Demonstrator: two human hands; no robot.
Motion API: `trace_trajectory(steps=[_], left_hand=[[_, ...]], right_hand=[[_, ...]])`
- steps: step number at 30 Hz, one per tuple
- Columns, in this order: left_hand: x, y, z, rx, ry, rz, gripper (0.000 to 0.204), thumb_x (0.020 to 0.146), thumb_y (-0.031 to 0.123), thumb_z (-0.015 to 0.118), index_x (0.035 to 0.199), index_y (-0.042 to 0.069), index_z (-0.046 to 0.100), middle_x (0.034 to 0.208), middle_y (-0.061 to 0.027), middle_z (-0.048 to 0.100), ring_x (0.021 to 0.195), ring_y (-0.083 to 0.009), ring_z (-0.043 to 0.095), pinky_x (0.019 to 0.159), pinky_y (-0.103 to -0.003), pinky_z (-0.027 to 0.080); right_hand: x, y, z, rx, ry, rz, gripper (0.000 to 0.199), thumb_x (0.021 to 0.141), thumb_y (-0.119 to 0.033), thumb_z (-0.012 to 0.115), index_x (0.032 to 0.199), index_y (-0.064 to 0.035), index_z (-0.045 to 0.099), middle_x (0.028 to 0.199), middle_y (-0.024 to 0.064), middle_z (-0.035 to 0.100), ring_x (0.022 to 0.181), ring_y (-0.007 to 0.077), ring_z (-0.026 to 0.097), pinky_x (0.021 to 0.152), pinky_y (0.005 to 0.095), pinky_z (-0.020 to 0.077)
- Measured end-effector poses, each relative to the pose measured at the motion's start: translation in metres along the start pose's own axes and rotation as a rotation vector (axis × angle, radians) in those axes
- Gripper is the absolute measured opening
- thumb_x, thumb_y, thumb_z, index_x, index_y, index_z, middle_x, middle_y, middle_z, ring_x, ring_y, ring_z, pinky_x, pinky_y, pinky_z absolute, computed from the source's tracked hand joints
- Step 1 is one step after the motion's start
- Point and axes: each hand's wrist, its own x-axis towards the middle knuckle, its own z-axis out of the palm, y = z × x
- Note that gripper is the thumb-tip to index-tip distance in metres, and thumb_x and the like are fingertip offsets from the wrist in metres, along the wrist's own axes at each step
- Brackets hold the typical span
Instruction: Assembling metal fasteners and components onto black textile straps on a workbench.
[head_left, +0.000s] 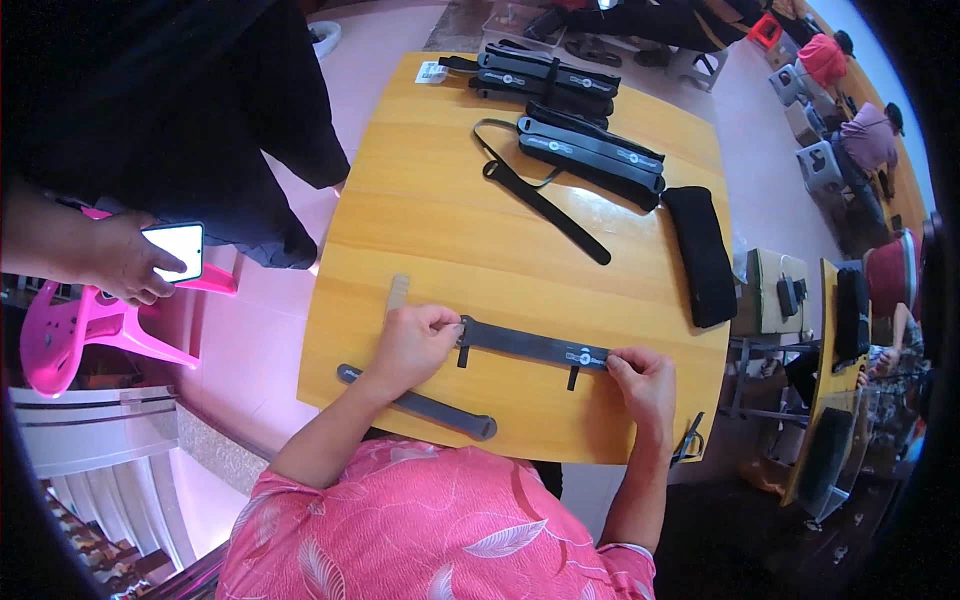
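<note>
A dark grey strap [525,343] with a pale printed mark is stretched between my hands over the near part of the table. My left hand [415,348] pinches its left end, where a loop shows. My right hand [645,388] pinches the right end between thumb and fingers. Two short black tabs [572,377] lie below the strap, one near each end. Under my left forearm, partly covered by it, lies another grey strap [445,412] with a slotted end. A small beige strip [397,292] sits just beyond my left hand.
Two bundles of grey straps [590,165] lie at the far side of the wooden table [410,215], beside a loose black strap [550,215] and a black padded sleeve [700,255]. To the left, another person's hand [125,258] holds a phone near a pink stool [75,335].
</note>
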Motion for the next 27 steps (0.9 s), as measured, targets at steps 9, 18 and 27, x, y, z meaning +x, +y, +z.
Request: trace_trajectory(steps=[9,18,27], left_hand=[[-0.001,0.002,0.005,0.073,0.065,0.067,0.014,0.079,0.008,0.065,0.087,-0.003,0.067,0.066,-0.0053,0.065,0.055,-0.0075,0.058,0.05,-0.023,0.045],[-0.002,0.001,0.007,0.137,0.119,0.084,0.011,0.075,0.006,0.067,0.082,-0.002,0.068,0.07,-0.0097,0.066,0.059,-0.0126,0.06,0.056,-0.025,0.047],[-0.003,-0.002,0.007,0.132,0.141,0.14,0.01,0.076,0.006,0.068,0.081,-0.002,0.068,0.067,-0.0077,0.066,0.059,-0.0089,0.059,0.054,-0.023,0.046]], right_hand=[[-0.001,0.002,0.0,0.007,0.029,0.039,0.016,0.079,-0.011,0.067,0.087,0.0029,0.07,0.069,0.0067,0.067,0.063,0.009,0.06,0.058,0.0242,0.047],[0.0,-0.002,0.006,0.015,0.059,0.067,0.016,0.079,-0.01,0.066,0.086,0.0035,0.07,0.065,0.0074,0.066,0.057,0.0093,0.059,0.054,0.0252,0.0469],[-0.001,-0.002,0.01,-0.046,0.105,-0.006,0.014,0.079,-0.009,0.066,0.083,0.0032,0.069,0.064,0.0066,0.065,0.056,0.0094,0.058,0.053,0.0245,0.046]])
